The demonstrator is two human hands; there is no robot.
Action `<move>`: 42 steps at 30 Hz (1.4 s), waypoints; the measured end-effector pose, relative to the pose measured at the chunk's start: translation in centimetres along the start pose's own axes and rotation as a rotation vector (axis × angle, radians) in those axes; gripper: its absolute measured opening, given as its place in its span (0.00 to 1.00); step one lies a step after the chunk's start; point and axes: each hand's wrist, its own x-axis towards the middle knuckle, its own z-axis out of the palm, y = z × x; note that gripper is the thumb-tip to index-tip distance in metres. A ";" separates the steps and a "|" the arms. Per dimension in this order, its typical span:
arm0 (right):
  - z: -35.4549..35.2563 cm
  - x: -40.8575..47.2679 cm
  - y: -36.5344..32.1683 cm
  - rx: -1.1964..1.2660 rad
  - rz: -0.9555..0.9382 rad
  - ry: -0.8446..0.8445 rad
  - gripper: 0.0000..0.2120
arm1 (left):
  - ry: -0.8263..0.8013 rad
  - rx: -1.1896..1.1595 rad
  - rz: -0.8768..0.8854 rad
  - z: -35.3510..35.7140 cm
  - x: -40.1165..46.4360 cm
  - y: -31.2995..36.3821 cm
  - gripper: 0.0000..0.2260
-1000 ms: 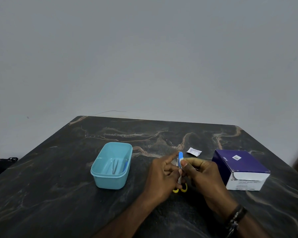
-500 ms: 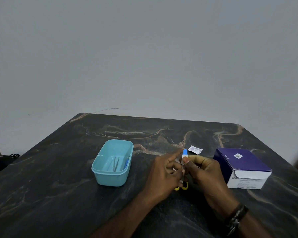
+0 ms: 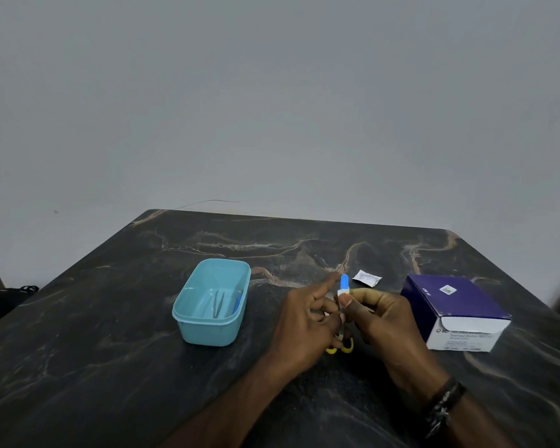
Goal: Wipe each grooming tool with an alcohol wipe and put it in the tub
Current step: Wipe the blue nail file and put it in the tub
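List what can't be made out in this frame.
- Scissors: head view, middle hidden by both hands.
- Wipe: mostly under right hand fingers.
- Left hand grip: palm side hidden.
- Box print: too small.
- Blue item in tub: indistinct.

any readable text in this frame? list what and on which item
"BD": on the white front of the purple box, beside a round logo; also small on its purple side.
Smaller lines under it: too blurred to read.
Sticker on the box top: unreadable.
Wipe sachet print: too small to read.
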 end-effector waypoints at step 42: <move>0.4 -1.0 -1.5 0.135 0.090 0.113 0.07 | -0.017 -0.053 -0.153 0.1 0.1 0.1 0.34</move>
